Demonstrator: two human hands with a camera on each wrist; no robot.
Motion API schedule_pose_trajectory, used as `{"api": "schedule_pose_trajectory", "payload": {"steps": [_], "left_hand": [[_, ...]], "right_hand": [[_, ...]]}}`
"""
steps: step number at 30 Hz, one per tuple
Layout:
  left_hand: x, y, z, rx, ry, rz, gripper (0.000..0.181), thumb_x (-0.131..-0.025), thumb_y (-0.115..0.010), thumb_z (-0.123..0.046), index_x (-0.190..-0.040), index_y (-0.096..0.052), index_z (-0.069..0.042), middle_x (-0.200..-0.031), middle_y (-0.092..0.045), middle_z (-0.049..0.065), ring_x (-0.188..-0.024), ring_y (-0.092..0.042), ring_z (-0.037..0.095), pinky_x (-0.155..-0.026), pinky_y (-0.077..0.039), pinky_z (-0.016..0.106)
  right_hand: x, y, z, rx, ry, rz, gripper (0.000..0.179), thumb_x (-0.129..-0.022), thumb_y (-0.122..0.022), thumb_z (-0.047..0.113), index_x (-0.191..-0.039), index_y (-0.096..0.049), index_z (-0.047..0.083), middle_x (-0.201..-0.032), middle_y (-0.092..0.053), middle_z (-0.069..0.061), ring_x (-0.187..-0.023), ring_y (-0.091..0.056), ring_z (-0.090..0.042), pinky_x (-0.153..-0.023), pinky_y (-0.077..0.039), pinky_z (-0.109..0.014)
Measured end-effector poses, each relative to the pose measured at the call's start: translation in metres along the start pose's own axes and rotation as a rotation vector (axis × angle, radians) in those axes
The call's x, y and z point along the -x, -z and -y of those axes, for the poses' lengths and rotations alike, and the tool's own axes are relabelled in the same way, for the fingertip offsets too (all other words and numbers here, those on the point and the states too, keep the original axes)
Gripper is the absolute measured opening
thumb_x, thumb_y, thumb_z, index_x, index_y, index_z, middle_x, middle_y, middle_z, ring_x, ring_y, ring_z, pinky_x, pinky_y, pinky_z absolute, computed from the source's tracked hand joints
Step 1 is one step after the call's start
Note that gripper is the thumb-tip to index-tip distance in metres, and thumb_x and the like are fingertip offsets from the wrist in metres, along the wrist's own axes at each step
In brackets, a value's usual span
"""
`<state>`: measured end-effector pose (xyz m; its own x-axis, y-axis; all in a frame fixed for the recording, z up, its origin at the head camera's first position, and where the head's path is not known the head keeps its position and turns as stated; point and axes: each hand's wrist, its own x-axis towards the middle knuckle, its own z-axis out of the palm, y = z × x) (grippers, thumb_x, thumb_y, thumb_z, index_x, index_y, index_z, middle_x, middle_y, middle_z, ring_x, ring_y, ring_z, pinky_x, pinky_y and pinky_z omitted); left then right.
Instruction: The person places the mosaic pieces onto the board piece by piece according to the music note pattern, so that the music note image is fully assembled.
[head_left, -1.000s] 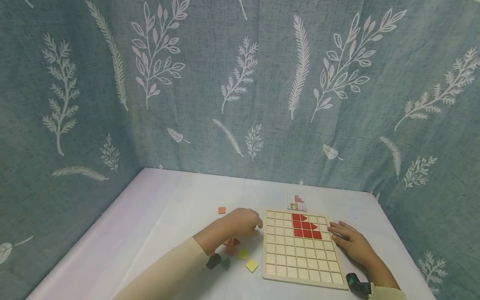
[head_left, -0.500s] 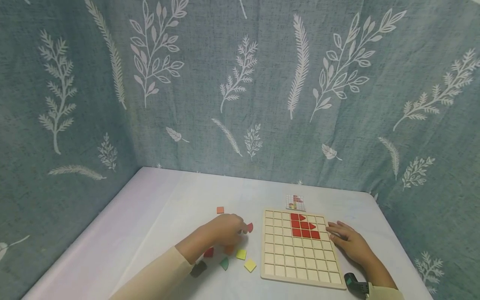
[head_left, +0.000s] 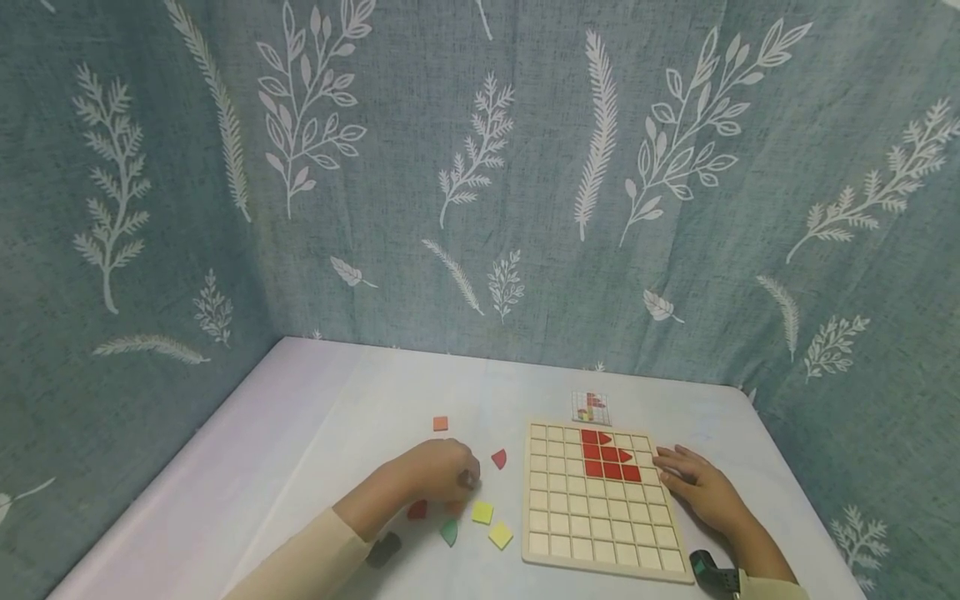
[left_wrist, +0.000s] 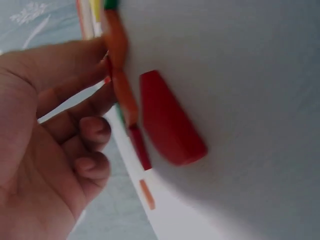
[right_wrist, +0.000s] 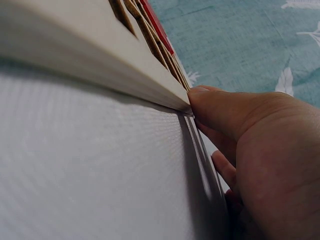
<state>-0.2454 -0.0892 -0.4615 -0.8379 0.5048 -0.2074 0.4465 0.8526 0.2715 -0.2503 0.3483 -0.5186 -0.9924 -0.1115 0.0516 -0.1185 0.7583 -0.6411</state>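
My left hand (head_left: 447, 469) is low over the loose flat pieces left of the wooden grid board (head_left: 577, 546), fingers bent. In the left wrist view its thumb (left_wrist: 75, 57) and forefinger stand apart beside orange pieces (left_wrist: 125, 97), with a red piece (left_wrist: 170, 120) closer to the camera. A red quarter-circle (head_left: 498, 459) lies between this hand and the board. Red squares (head_left: 612, 470) and pointed red pieces sit in the board's upper cells. Along the board's right edge rests my right hand (head_left: 701, 487); its thumb touches the rim in the right wrist view.
Behind the board lies a small pattern card (head_left: 591, 407). An orange square (head_left: 440, 423) is beyond the left hand. Yellow pieces (head_left: 500, 535), a green quarter-circle (head_left: 449, 532) and another red piece (head_left: 417, 509) lie in front. Patterned cloth (head_left: 405, 217) rises behind the table.
My left hand went from beside the board back left to the loose pieces. It set down the red quarter-circle on the way. My right hand stayed at the board's edge.
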Motion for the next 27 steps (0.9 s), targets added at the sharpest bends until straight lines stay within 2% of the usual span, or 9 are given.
{"api": "schedule_pose_trajectory", "payload": {"steps": [4,9,17,20,23,27], "left_hand": [[0.0013,0.004,0.0015,0.045,0.055,0.042,0.032,-0.068,-0.083,-0.018,-0.097,-0.075,-0.028,-0.09,-0.065,-0.015,-0.076,-0.055,0.01,-0.085,-0.052,0.035],[-0.0007,0.0047,0.0031,0.064,0.054,0.05,0.037,-0.066,-0.083,-0.014,-0.099,-0.074,-0.028,-0.093,-0.066,-0.015,-0.078,-0.055,0.009,-0.088,-0.051,0.037],[-0.0014,-0.0006,0.0012,0.096,0.106,0.058,0.028,-0.069,-0.08,-0.016,-0.094,-0.074,-0.028,-0.088,-0.065,-0.013,-0.074,-0.055,0.012,-0.073,-0.05,0.033],[0.0001,-0.001,0.0012,0.098,0.119,0.06,0.031,-0.068,-0.08,-0.013,-0.095,-0.075,-0.029,-0.091,-0.066,-0.013,-0.074,-0.055,0.012,-0.074,-0.05,0.034],[0.0006,-0.001,0.0023,0.082,0.091,0.052,0.035,-0.067,-0.081,-0.011,-0.096,-0.075,-0.028,-0.092,-0.067,-0.014,-0.074,-0.054,0.011,-0.079,-0.052,0.034],[-0.0003,-0.0009,0.0046,0.04,-0.011,0.014,0.025,-0.075,-0.079,-0.014,-0.097,-0.075,-0.026,-0.089,-0.066,-0.015,-0.073,-0.054,0.008,-0.081,-0.052,0.033]], "right_hand": [[0.0,0.0008,-0.001,-0.004,0.004,-0.004,0.057,-0.091,-0.061,0.049,-0.127,-0.064,0.005,-0.144,-0.047,-0.014,-0.139,-0.023,-0.043,-0.105,-0.015,-0.067],[-0.0007,0.0021,-0.0037,-0.011,0.018,-0.015,0.057,-0.091,-0.061,0.049,-0.126,-0.065,0.005,-0.143,-0.048,-0.014,-0.139,-0.024,-0.044,-0.105,-0.015,-0.067],[-0.0001,0.0021,-0.0058,0.005,0.042,-0.019,0.051,-0.092,-0.062,0.045,-0.125,-0.066,0.006,-0.142,-0.049,-0.014,-0.138,-0.027,-0.044,-0.104,-0.017,-0.068],[0.0009,0.0022,-0.0033,-0.007,0.046,-0.017,0.049,-0.092,-0.063,0.043,-0.124,-0.066,0.005,-0.142,-0.05,-0.015,-0.138,-0.027,-0.044,-0.104,-0.018,-0.068],[0.0018,0.0033,-0.001,-0.013,0.052,-0.01,0.049,-0.092,-0.063,0.042,-0.124,-0.066,0.006,-0.142,-0.05,-0.014,-0.137,-0.027,-0.044,-0.103,-0.018,-0.068],[0.0021,0.0021,-0.0013,0.0,0.06,-0.019,0.048,-0.092,-0.063,0.042,-0.124,-0.067,0.006,-0.141,-0.051,-0.014,-0.137,-0.028,-0.044,-0.103,-0.019,-0.068]]}}
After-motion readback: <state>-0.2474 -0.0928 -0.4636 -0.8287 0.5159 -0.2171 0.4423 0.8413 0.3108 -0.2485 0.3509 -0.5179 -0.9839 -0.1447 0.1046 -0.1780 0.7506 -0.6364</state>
